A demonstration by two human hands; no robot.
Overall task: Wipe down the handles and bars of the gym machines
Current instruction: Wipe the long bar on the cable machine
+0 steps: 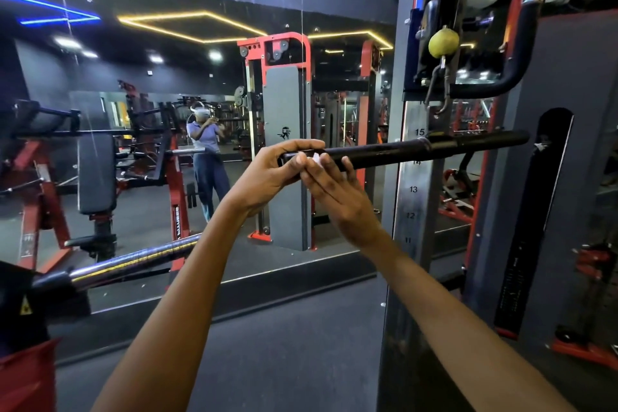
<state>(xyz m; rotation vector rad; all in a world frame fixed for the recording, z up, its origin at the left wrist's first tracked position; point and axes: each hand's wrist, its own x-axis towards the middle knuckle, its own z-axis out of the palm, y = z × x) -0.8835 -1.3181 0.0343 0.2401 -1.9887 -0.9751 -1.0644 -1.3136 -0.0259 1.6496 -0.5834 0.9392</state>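
Dark gym hall with a wide wall mirror (150, 144) ahead, yellow and blue light strips on the black ceiling, grey rubber floor (301, 344) below. Red and grey cable machine (551, 177) at the right, with a chrome numbered post (413, 191) showing 15, 14, 13, 12, 11. Black straight bar (418, 149) stretched nearly level across the middle of the view, from the machine frame at the right to its free end at the centre, slightly lower on the left side.

Left hand (271, 174) curled round the free left end of the bar, fingers over the top, thumb underneath, gripping it firmly. Right hand (337, 194) just beside, touching the left hand, reaching up from below with fingers fairly straight against the bar. Small white cloth (316, 157), mostly hidden, pressed between these fingers and the bar; hard to tell how much is folded inside. Both forearms raised from the bottom of the view toward the bar.

Above the bar, a yellow-green ball (443, 42) on the cable with a metal carabiner (443, 90) hanging under it, well apart from the hands. Chrome barbell sleeve (133, 261) at lower left, near the mirror. Reflected in the mirror: a person in a white headset and other red machines.
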